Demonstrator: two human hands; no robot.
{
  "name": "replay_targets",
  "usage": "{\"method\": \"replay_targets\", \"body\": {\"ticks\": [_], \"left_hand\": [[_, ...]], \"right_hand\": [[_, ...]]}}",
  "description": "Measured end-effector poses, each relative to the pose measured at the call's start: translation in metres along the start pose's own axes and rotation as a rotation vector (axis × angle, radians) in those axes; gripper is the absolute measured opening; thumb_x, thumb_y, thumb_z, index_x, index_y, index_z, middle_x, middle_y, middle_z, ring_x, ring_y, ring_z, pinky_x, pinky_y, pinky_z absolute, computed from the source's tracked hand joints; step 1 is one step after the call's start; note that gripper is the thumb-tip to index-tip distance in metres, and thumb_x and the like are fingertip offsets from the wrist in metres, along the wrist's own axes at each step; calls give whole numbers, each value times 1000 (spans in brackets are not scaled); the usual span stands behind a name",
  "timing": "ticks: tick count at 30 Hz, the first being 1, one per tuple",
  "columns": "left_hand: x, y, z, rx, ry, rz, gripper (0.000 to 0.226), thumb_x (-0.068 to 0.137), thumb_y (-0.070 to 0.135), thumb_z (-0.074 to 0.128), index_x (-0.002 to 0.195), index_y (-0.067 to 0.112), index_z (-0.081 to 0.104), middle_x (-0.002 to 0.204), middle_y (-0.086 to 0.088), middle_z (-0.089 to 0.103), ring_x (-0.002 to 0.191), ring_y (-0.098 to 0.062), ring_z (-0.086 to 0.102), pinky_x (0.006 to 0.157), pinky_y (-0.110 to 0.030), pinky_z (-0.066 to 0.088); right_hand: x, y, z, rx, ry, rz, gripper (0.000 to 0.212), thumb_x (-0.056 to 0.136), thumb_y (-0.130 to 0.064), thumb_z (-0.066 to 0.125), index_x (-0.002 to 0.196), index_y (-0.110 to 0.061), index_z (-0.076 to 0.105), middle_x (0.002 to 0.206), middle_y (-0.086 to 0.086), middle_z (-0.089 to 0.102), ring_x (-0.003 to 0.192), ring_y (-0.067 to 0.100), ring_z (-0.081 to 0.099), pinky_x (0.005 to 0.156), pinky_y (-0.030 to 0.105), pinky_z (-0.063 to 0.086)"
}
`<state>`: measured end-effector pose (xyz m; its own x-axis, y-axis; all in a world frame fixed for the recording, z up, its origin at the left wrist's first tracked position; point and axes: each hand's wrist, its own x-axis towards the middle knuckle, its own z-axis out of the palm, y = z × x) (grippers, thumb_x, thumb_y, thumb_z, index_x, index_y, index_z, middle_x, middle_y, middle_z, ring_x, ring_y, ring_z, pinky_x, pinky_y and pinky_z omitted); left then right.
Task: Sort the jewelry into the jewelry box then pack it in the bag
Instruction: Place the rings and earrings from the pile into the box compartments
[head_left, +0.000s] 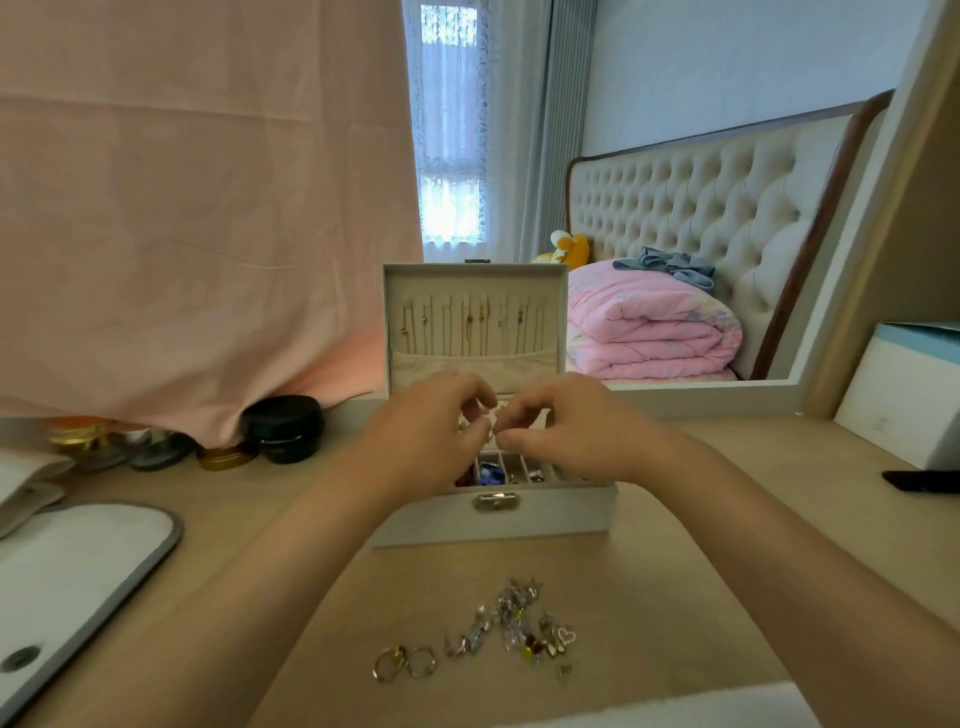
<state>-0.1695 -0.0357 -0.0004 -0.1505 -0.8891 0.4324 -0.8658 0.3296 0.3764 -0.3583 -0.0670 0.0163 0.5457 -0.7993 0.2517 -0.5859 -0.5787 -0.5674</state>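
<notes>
1. Both hands meet over the open box: the left hand (431, 415) and the right hand (566, 421) have curled fingers, and their fingertips come together on a small pale piece (491, 422). Each hand seems to pinch it. It is too small to tell what kind of jewelry it is.
2. The forearms reach in from the lower corners, one on each side of the loose jewelry.
3. The box (493, 522) stands on the table (701, 519), middle of the view, with its metal clasp (496, 501) facing the person.
4. Its lid (475, 275) stands upright at the back. Thin chains (467, 325) hang in a row inside it, above a cloth pocket.
5. Below the hands, narrow compartments (511, 470) show, with small items in them, one of them blue.
6. A pile of jewelry (514, 621) lies on the table just in front of the box, apart from it. Most of it is silvery and tangled.
7. Two rings (405, 662) lie side by side at the pile's left end, and a heart shape (565, 635) lies at its right edge.
8. A flat white thing with a grey rim (78, 566) lies at the left. Whether it is the bag I cannot tell.
9. A black jar (283, 428) and a gold tin (226, 457) sit at the back left, under the hem of a pink cloth (208, 208).
10. A folded pink quilt (649, 327) shows behind the box to the right. A white carton (904, 395) and a dark phone (922, 480) sit at the right edge.
</notes>
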Motion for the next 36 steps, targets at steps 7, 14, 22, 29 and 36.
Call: {"method": "replay_targets", "body": {"ticks": [7,14,22,29,36], "left_hand": [[-62,15,2,16,-134,17,11,95,38,57,106,40,60,93,19,61,80,3,53,71,-27,49],[-101,12,28,3,-178,66,22,98,42,53,119,41,58,101,23,56,90,3,49,75,-17,43],[-112,7,37,-33,-145,85,26,99,44,53,123,39,58,108,24,56,102,5,46,87,-19,44],[-115,11,43,-102,-98,87,28,98,34,56,125,45,55,106,26,57,100,8,49,82,-16,46],[-115,8,41,-166,0,130,30,89,45,64,119,45,60,110,27,62,101,4,57,78,-22,51]], "right_hand": [[-50,-8,17,-97,-170,23,9,87,-30,74,94,-33,78,90,-16,72,78,-5,60,70,11,43],[-74,-1,39,-257,-223,64,16,91,-32,70,106,-34,77,104,-17,73,96,1,64,92,27,52],[-85,13,48,-127,-166,120,8,88,-28,76,90,-35,79,82,-23,68,78,-12,59,70,8,41],[-87,18,54,213,-37,192,17,89,-13,75,84,-29,76,69,-15,69,53,-7,56,56,8,40],[-85,7,60,649,15,202,15,87,1,73,96,-10,69,83,12,72,41,6,48,42,19,39]]}}
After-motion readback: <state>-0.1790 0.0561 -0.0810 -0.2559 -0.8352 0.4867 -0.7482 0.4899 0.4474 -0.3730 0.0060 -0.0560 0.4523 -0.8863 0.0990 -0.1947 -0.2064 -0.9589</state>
